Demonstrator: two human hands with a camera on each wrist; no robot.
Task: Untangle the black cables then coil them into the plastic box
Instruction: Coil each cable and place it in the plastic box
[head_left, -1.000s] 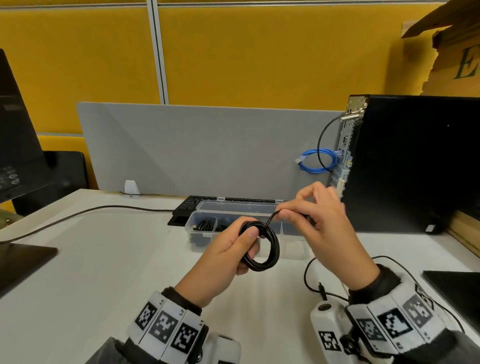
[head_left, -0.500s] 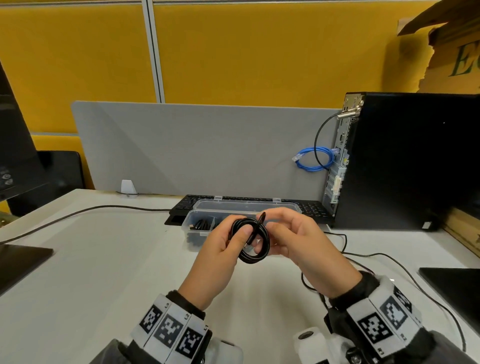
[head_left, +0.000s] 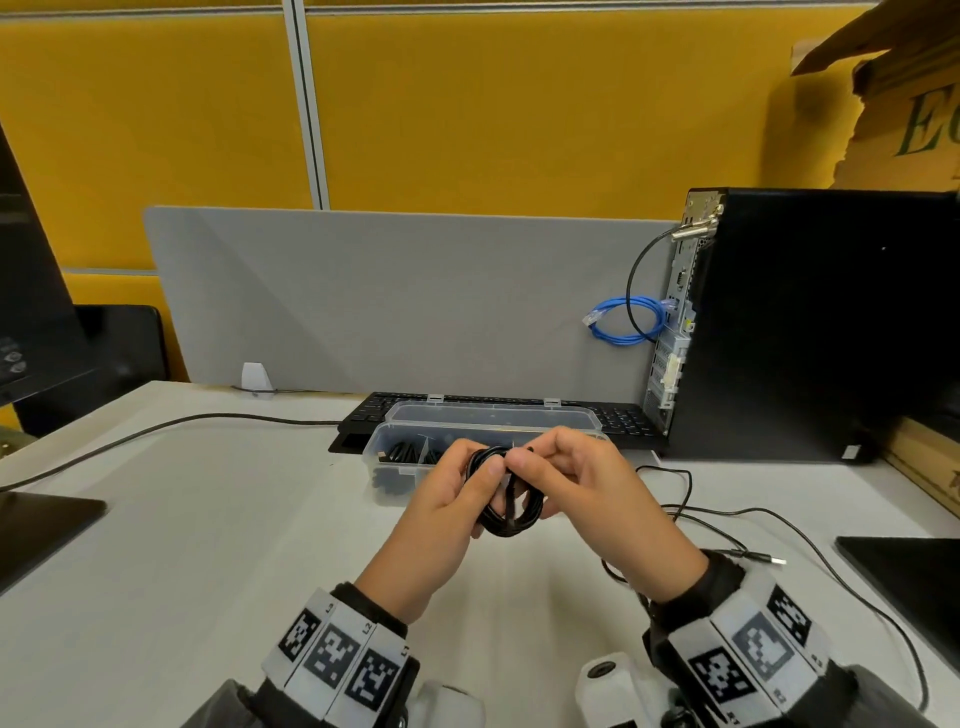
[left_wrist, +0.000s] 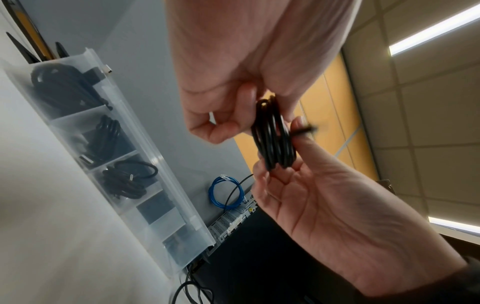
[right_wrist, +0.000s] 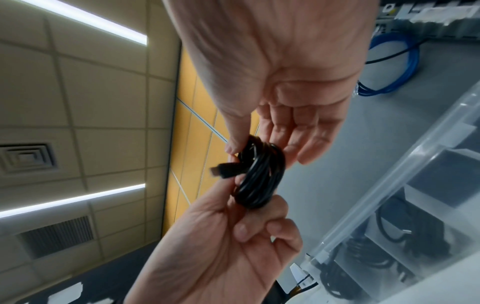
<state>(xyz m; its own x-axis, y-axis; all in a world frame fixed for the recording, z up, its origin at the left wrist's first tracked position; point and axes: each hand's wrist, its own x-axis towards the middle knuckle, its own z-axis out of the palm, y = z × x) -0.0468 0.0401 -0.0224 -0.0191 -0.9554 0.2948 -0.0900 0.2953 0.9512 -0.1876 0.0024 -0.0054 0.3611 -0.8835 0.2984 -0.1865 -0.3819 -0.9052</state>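
Both hands, left hand (head_left: 441, 506) and right hand (head_left: 592, 499), grip my wound black cable coil (head_left: 506, 499) above the bench, just before the clear compartmented plastic box (head_left: 384, 467); three compartments look filled, one thin black cable (head_left: 727, 514) lies loose toward the bench's right edge.

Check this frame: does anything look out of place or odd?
Little stands out. One thin black cable lies loose on the table, uncoiled, outside the plastic box. Both hands hold a coiled cable.
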